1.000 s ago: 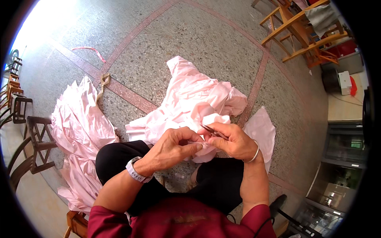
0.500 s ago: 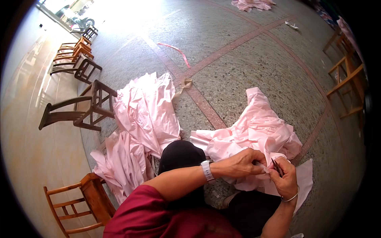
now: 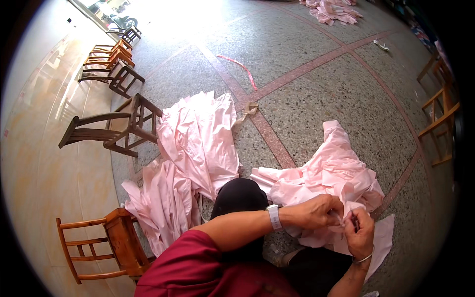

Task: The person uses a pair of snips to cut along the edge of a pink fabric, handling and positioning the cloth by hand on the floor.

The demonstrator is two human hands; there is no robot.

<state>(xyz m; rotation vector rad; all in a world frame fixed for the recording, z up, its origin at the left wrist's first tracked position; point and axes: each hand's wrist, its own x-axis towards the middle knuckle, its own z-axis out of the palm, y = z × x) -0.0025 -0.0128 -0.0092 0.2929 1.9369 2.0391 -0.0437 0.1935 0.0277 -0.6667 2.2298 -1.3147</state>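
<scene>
The right hand [image 3: 359,230] curled upward, fingers bent around a dark thing [image 3: 355,223] mostly hidden by them; the left hand [image 3: 315,211], its forearm [image 3: 242,228] crossing rightward, pinched pink cloth [image 3: 339,171] heaped on the floor [image 3: 302,116] ahead. A second pink heap [image 3: 198,143] lay leftward; a third heap [image 3: 332,12], cut off above, lay far off.

A dark wooden chair [image 3: 120,123] and an orange-brown chair [image 3: 123,240] are standing along the pale tiled wall [image 3: 39,198]. A red strip [image 3: 242,66] is curving across the speckled floor [image 3: 311,96], a tan strap [image 3: 250,109] is lying nearer, a white object [image 3: 381,45] is resting farther right, and a motorbike [image 3: 121,21] is standing by the bright opening.
</scene>
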